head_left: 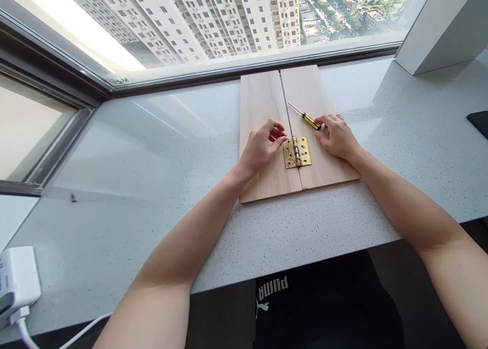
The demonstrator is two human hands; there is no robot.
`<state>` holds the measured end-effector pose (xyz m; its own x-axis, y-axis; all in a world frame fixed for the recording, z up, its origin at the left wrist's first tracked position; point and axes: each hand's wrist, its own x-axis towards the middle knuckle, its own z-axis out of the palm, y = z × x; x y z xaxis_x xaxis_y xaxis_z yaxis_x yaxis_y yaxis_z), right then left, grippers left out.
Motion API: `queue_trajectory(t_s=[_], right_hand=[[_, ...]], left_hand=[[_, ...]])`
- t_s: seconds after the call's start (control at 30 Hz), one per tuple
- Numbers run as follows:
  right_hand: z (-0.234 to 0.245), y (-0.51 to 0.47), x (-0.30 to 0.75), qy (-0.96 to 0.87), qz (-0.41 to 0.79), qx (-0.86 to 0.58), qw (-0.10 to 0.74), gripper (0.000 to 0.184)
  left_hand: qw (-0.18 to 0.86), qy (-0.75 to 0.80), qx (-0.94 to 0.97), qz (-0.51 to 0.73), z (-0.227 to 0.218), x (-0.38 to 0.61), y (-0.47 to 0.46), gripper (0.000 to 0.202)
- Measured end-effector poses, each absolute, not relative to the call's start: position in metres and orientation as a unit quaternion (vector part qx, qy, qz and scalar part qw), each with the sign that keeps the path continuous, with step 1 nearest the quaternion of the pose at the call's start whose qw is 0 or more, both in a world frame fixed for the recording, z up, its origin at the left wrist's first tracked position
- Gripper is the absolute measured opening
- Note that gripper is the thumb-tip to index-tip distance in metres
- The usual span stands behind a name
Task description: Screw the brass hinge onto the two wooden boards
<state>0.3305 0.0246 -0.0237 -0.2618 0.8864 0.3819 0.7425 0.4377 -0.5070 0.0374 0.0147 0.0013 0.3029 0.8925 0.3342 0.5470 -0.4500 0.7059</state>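
Two pale wooden boards, the left one (260, 102) and the right one (303, 85), lie side by side with a narrow gap between them. A brass-coloured hinge (297, 152) lies open across the gap near their front end, with a leaf on each board. At the hinge's upper left corner, my left hand (262, 145) pinches thumb and forefinger together; whatever is between them is too small to make out. My right hand (336, 135) rests on the right board, its fingers closed on the handle end of a yellow-and-black screwdriver (307, 119), whose shaft points to the upper left.
The boards lie on a speckled white countertop (160, 151) against a window. A small screw (73, 198) lies far left. A white charger-like block (23, 275) with a cable is at the lower left. A white box-like block (434, 34) stands upper right; a dark object (479, 122) lies at the right edge.
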Motion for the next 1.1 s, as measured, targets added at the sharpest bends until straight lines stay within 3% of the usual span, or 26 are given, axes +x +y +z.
queue_trajectory(t_s=[0.13, 1.1], right_hand=[[-0.0237, 0.0247, 0.3305, -0.785, 0.114, -0.517, 0.321, 0.034], [-0.0260, 0.0259, 0.3314, -0.787, 0.103, -0.519, 0.317, 0.036]], left_hand=[[0.237, 0.462, 0.778, 0.355, 0.0013, 0.0382, 0.0148, 0.006], [0.240, 0.462, 0.778, 0.352, -0.0035, 0.0420, 0.0129, 0.007]])
